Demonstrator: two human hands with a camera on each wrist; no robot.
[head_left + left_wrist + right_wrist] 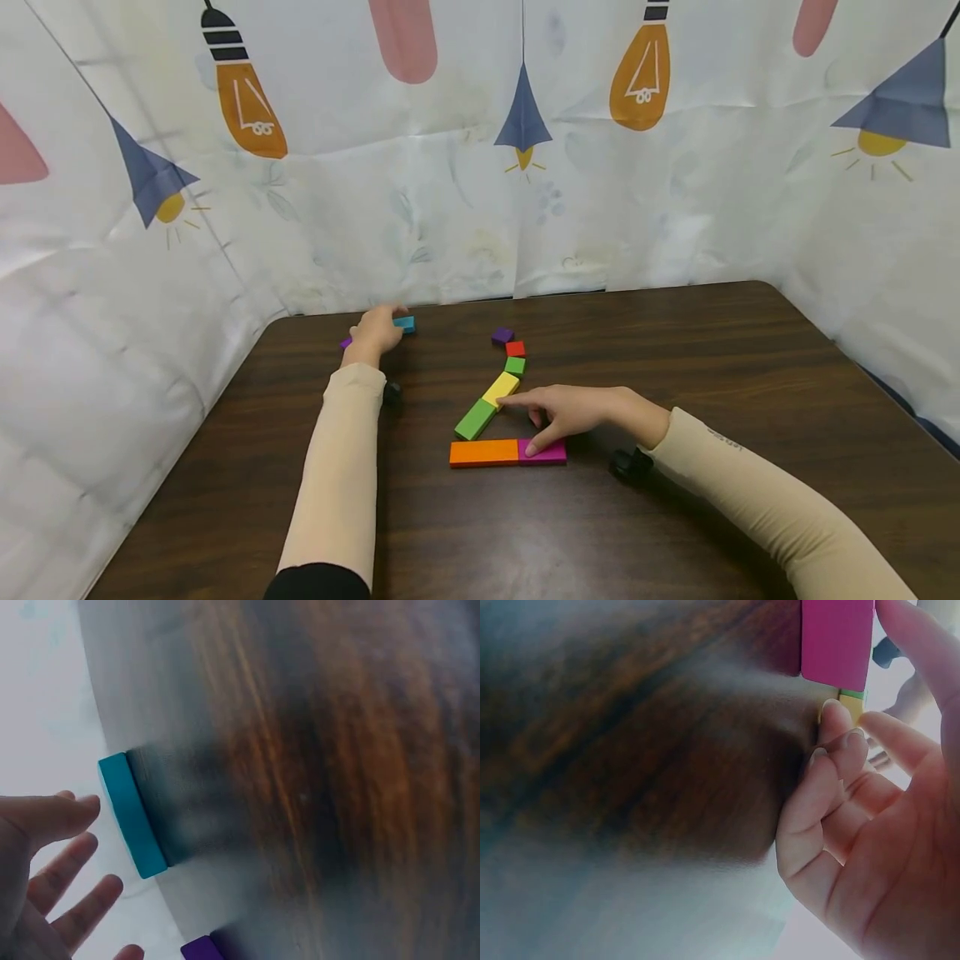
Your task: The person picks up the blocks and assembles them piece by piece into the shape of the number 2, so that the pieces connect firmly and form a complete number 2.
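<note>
At the far left of the table, my left hand [377, 333] reaches beside a blue block [406, 324]. In the left wrist view the fingers are spread, and the thumb is near the same block [133, 816] without gripping it. My right hand [581, 412] is at the middle of the table. Its thumb rests on a magenta block [551, 452], while its index fingertip touches a yellow block [500, 388]; the other fingers are curled underneath. An orange block [483, 453] adjoins the magenta one end to end. A green block [475, 420] meets the yellow block's lower end.
Beyond the yellow block, a small green block [515, 366], a red block [515, 348] and a dark purple block [502, 336] continue the curve. A purple block [346, 342] shows partly behind my left hand. Printed cloth [465, 217] hangs behind the brown table [675, 333].
</note>
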